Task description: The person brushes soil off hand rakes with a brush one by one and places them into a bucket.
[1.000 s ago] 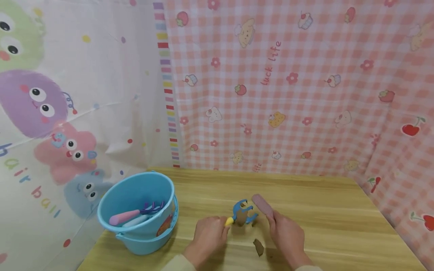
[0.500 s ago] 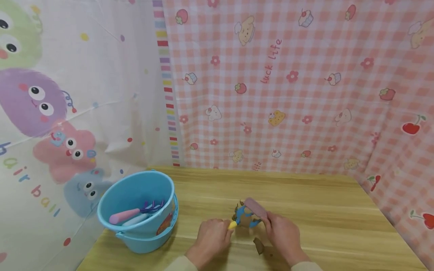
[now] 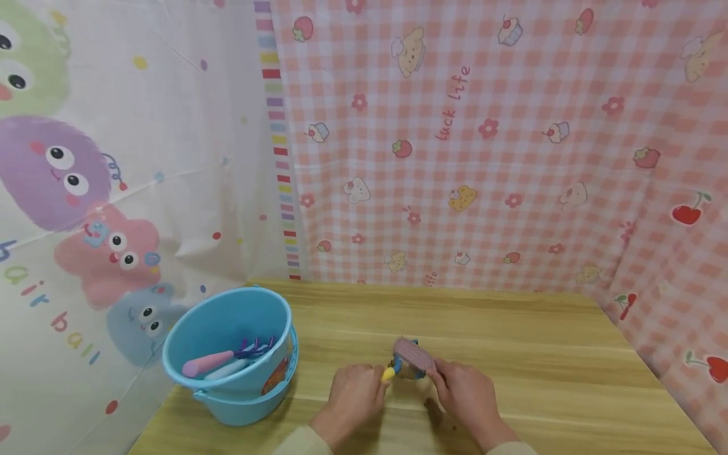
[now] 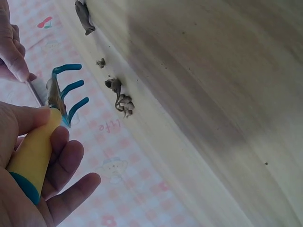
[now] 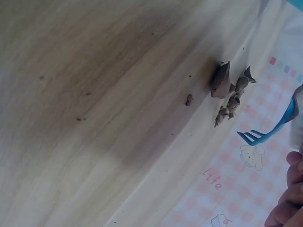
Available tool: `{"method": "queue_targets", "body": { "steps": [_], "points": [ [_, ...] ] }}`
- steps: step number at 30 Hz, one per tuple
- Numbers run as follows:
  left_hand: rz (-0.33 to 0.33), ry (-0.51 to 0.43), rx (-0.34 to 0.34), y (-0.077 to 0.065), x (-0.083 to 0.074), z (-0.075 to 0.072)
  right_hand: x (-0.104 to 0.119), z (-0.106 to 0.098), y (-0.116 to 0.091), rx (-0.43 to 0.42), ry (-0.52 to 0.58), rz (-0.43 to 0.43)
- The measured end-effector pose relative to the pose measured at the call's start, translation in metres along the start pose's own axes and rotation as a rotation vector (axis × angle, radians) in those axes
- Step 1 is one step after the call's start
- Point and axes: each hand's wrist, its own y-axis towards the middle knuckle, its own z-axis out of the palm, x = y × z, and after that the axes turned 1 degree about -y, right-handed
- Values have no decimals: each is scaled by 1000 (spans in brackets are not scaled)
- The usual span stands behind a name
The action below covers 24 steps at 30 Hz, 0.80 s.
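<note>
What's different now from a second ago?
The right hand has moved left, bringing the pinkish tool over the small fork, hiding most of its blue prongs in the head view. The left hand has edged slightly right, still gripping the fork. Neither hand let go or took up anything. The blue bucket stayed put.

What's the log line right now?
left hand: holds yellow-handled rake | right hand: holds pinkish tool by rake | brown pieces: on table

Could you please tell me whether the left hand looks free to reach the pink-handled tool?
Probably not: the left hand holds the rake, though the open bucket leaves the pink-handled tool exposed.
</note>
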Motion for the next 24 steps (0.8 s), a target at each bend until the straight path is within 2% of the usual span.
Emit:
{"method": "queue_targets", "body": {
  "steps": [10, 17, 19, 24],
  "points": [
    [14, 9, -28, -2, -2, -2, -9, 7, 2, -25, 22, 34],
    [-7, -28, 5, -2, -3, 0, -24, 8, 2, -22, 37, 111],
    [-15, -37, 11, -1, -2, 0, -21, 4, 3, -43, 51, 94],
    [-29, -45, -3, 3, 1, -3, -4, -1, 4, -67, 39, -60]
  ]
}}
